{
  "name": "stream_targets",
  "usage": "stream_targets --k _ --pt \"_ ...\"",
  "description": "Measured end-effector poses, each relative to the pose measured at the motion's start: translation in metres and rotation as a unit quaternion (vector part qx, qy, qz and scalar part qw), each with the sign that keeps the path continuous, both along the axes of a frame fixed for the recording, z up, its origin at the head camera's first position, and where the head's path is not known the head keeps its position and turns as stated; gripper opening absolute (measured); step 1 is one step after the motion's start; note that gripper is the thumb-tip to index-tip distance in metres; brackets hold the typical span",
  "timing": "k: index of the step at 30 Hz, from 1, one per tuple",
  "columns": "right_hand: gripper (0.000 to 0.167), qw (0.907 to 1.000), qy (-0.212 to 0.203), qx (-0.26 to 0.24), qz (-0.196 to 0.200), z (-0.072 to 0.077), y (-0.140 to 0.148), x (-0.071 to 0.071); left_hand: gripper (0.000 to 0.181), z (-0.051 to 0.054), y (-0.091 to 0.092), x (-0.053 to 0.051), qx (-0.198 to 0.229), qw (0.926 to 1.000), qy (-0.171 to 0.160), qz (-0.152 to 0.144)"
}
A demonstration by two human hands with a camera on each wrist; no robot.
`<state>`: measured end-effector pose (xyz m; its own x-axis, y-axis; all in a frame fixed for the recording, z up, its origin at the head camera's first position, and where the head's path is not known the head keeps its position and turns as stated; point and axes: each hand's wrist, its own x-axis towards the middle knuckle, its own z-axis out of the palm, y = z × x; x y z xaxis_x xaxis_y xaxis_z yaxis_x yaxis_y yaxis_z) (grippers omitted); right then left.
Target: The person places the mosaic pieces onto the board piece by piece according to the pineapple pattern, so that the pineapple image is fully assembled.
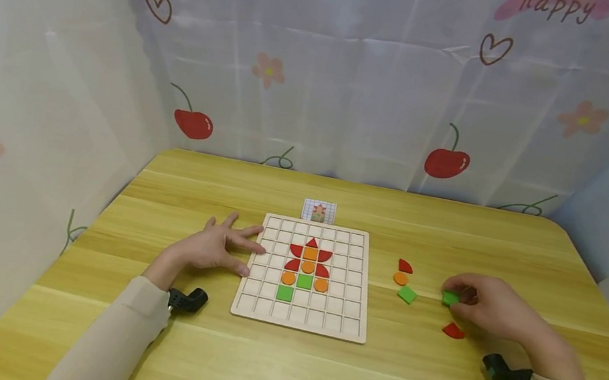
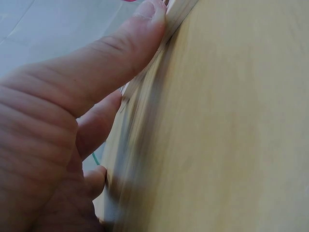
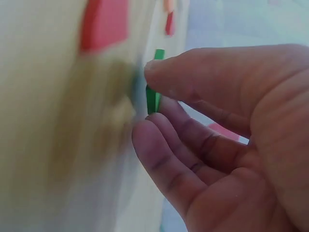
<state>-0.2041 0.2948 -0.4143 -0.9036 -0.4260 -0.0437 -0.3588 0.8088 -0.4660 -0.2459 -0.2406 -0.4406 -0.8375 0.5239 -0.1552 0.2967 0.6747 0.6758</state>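
A wooden grid board (image 1: 342, 322) lies on the table, bearing red, orange and green pieces in a flower-like pattern. My left hand (image 1: 215, 245) spreads its fingers along the board's left edge; in the left wrist view the thumb (image 2: 130, 46) touches that edge. Right of the board, my right hand (image 1: 494, 308) pinches a green square tile (image 1: 450, 298) between thumb and fingers, low over the table. The same tile (image 3: 152, 100) shows edge-on in the right wrist view. Near that hand lie a red quarter-circle piece (image 1: 453, 330) and another green square tile (image 1: 407, 294).
An orange round piece (image 1: 400, 278) and a second red quarter-circle piece (image 1: 405, 266) lie between the board and my right hand. A small pattern card (image 1: 310, 209) sits behind the board. Printed curtains (image 1: 358, 91) hang beyond the wooden table (image 1: 272, 374).
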Motion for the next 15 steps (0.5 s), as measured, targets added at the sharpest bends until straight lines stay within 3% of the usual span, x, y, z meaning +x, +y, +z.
stream_targets --k 8,15 --pt "0.021 0.9993 -0.001 -0.011 0.035 0.013 -0.048 -0.008 0.054 -0.001 0.0 0.0 0.001 1.0 0.0 0.0" --pt "0.022 0.997 0.007 -0.013 0.076 0.015 -0.096 -0.013 0.054 -0.001 0.0 0.0 0.001 1.0 0.0 0.001"
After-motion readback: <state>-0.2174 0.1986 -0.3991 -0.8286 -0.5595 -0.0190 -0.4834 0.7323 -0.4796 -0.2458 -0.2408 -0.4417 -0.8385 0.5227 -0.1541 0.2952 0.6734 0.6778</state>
